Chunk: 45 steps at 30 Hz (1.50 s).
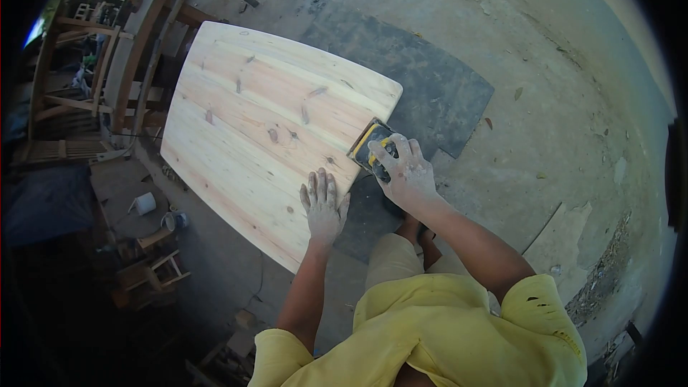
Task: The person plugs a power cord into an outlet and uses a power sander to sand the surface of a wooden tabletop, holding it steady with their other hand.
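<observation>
A pale wooden tabletop (pixel 236 129) with rounded corners, joined planks and dark knots lies before me. My right hand (pixel 407 172) grips a black and yellow power sander (pixel 374 145), set against the tabletop's near right edge. Dust coats the fingers of that hand. My left hand (pixel 324 209) rests flat on the wood near the same edge, fingers stretched out and dusty, holding nothing. The sander's underside is hidden.
A dark sheet (pixel 430 86) lies on the concrete floor (pixel 545 129) beyond the tabletop. Wooden frames (pixel 107 64) stand at the left. A white container (pixel 145 203), a bucket (pixel 174 221) and wood pieces (pixel 154 269) are at lower left. A wall curves along the right.
</observation>
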Motion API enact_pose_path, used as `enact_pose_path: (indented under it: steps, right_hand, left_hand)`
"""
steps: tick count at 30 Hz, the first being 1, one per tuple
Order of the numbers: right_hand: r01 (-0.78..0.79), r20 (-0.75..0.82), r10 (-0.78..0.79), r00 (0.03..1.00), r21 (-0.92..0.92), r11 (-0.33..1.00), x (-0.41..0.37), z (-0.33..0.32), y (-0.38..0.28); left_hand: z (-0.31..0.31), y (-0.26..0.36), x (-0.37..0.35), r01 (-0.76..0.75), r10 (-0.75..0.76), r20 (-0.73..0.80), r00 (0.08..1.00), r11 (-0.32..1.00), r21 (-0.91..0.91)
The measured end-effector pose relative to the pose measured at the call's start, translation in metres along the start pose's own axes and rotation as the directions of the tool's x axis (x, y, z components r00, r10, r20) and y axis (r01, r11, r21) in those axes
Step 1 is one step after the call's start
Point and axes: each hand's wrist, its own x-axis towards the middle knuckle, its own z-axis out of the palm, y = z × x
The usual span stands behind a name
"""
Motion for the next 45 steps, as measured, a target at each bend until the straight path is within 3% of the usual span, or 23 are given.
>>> enact_pose_path:
  steps: [2,6,9,14,17,20,23,25,26,30,31,32,33,35,36,38,40,41,42,44,45]
  right_hand:
    - [-0.135,0.026,0.135,0.99,-0.024,0.991,0.026,-0.015,0.016]
    - [-0.303,-0.071,0.296,0.952,-0.108,0.947,0.098,-0.042,0.055]
    - [-0.24,0.025,0.247,0.969,-0.155,0.958,0.102,-0.045,0.037]
    - [0.033,0.198,-0.025,0.98,-0.037,0.999,0.023,-0.009,-0.023]
    - [0.067,0.169,-0.061,0.984,-0.03,0.997,0.015,-0.006,-0.009]
    - [-0.148,0.085,0.155,0.984,-0.089,0.985,0.066,-0.037,0.021]
    - [-0.258,0.006,0.262,0.965,-0.142,0.956,0.108,-0.047,0.045]
    - [-0.242,-0.011,0.243,0.97,-0.165,0.956,0.118,-0.044,0.041]
    - [-0.216,0.053,0.226,0.973,-0.156,0.964,0.109,-0.04,0.027]
    - [-0.025,0.041,0.023,0.999,0.027,0.999,0.016,0.002,-0.028]
    - [0.015,0.006,-0.016,1.0,0.076,0.997,-0.01,0.017,-0.033]
    - [0.045,-0.128,-0.021,0.992,0.188,0.981,-0.036,0.035,-0.037]
    - [0.03,-0.129,-0.004,0.992,0.2,0.979,-0.058,0.056,-0.035]
    - [0.058,-0.431,0.105,0.896,0.349,0.935,-0.087,0.091,-0.026]
    - [0.04,-0.429,0.129,0.894,0.362,0.931,-0.09,0.099,-0.02]
    - [-0.139,-0.435,0.47,0.768,0.603,0.786,-0.084,0.116,-0.004]
    - [-0.319,-0.317,0.674,0.667,0.696,0.643,-0.058,0.114,0.028]
    - [-0.282,-0.159,0.798,0.581,0.881,0.381,-0.043,0.124,0.05]
    - [-0.219,0.104,0.834,0.543,0.976,0.021,-0.02,0.093,0.06]
    - [-0.208,0.232,0.832,0.504,0.968,-0.144,0.004,0.096,0.107]
    - [-0.209,0.241,0.836,0.493,0.966,-0.155,0.013,0.104,0.129]
  left_hand:
    - [0.003,-0.001,0.0,0.002,-0.002,0.011,1.0,1.0,-0.012]
    - [0.002,-0.004,0.0,-0.008,0.008,0.011,1.0,1.0,-0.023]
    - [0.003,-0.007,-0.001,-0.032,0.031,-0.03,0.999,0.999,-0.037]
    - [0.007,-0.005,-0.001,-0.017,0.015,-0.045,0.999,0.999,-0.047]
    - [0.01,-0.003,-0.002,0.008,-0.009,-0.016,1.0,0.998,-0.055]
    - [0.001,0.003,0.0,0.073,-0.072,0.042,0.997,0.997,-0.022]
    - [0.003,-0.005,0.002,0.126,-0.123,0.088,0.988,0.992,-0.028]
    - [0.005,-0.021,0.016,0.136,-0.13,0.098,0.987,0.989,-0.059]
    - [0.003,-0.038,0.03,0.155,-0.149,0.116,0.982,0.987,-0.039]
    - [0.005,-0.071,0.099,0.256,-0.252,0.068,0.965,0.965,-0.064]
    - [0.01,-0.072,0.12,0.269,-0.268,0.036,0.963,0.963,-0.021]
    - [0.014,-0.072,0.14,0.279,-0.279,0.002,0.96,0.96,0.024]
    - [0.013,-0.065,0.158,0.268,-0.269,0.013,0.963,0.963,0.037]
    - [0.007,-0.039,0.193,0.17,-0.17,0.019,0.985,0.985,-0.006]
    - [0.006,-0.029,0.205,0.157,-0.157,0.036,0.987,0.988,0.007]
    - [0.008,-0.016,0.216,0.121,-0.121,0.023,0.992,0.993,0.001]
    - [0.011,-0.015,0.215,0.111,-0.111,0.028,0.993,0.994,0.003]
    - [0.012,-0.017,0.215,0.112,-0.112,0.013,0.994,0.994,-0.007]
    - [0.011,-0.017,0.215,0.102,-0.102,0.03,0.994,0.995,0.004]
    - [0.01,-0.015,0.214,0.1,-0.099,0.011,0.995,0.995,-0.025]
    - [0.011,-0.015,0.213,0.094,-0.094,0.023,0.995,0.995,-0.019]
